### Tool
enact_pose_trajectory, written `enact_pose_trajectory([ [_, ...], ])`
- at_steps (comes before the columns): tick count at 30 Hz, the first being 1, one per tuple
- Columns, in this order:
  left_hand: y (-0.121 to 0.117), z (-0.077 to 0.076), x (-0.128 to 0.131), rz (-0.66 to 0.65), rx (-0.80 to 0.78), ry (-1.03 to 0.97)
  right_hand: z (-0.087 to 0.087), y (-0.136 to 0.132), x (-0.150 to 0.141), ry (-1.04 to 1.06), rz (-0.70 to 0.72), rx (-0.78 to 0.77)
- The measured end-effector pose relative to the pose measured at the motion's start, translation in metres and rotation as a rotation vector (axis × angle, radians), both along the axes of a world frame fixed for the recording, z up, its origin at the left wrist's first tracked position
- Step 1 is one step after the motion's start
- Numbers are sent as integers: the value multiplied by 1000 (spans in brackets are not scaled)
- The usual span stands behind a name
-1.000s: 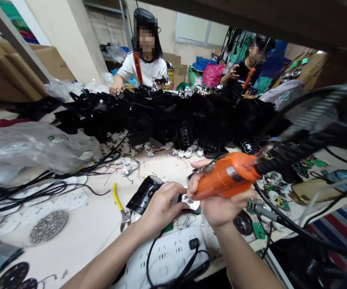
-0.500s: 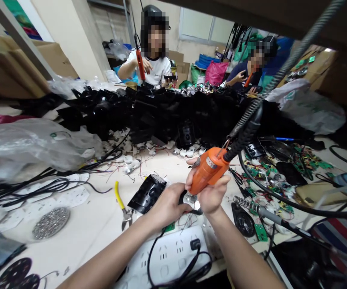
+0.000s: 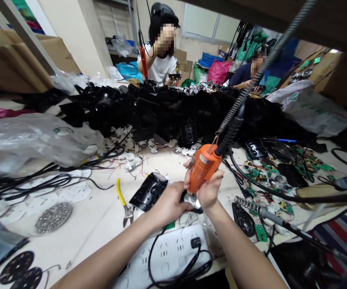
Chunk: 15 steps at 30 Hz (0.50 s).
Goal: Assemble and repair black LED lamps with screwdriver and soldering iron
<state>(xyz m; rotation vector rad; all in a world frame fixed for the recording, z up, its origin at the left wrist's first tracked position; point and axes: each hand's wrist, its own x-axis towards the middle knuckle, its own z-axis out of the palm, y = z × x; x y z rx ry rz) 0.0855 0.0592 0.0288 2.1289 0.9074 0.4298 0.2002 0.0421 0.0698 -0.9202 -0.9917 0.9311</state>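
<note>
An orange electric screwdriver [image 3: 203, 167], hung from a coiled spring and a black cable, points down in the grip of my right hand [image 3: 207, 192]. Under its tip, my left hand [image 3: 171, 204] is closed on the edge of a small black part [image 3: 197, 210]; much of that part is hidden by my fingers and the tool. Beside my left hand a glossy black plastic housing [image 3: 149, 192] lies on the table. Left of it rest side cutters [image 3: 122, 202] with yellow handles. A white power strip [image 3: 165, 253] with a black plug sits just below my hands.
Black housings [image 3: 161, 112] are heaped across the back. Green circuit boards [image 3: 266, 176] and a soldering iron [image 3: 281, 220] lie right. A round pile of screws [image 3: 53, 217] and a clear plastic bag [image 3: 37, 138] lie left. Two people [image 3: 158, 64] sit opposite.
The electric screwdriver has tilted more upright, its top shifting slightly left. My left hand stays put on the black part. The person opposite has raised a hand to the head.
</note>
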Motion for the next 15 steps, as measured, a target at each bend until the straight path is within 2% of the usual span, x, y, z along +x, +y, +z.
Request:
enact_pose_trajectory([
  [3,0,1,0,-6,7,6,2,2,-1,4,17,47],
  [5,0,1,0,-10,17,6,11,-2,2,41,0,70],
  [10,2,-1,0,-84,70,-37,36,-32,21,153,-12,127],
  [12,3,0,1,-140,123,-47,36,-44,27,169,-35,106],
  [15,3,2,5,-201,174,15,23,-54,29,187,-73,70],
])
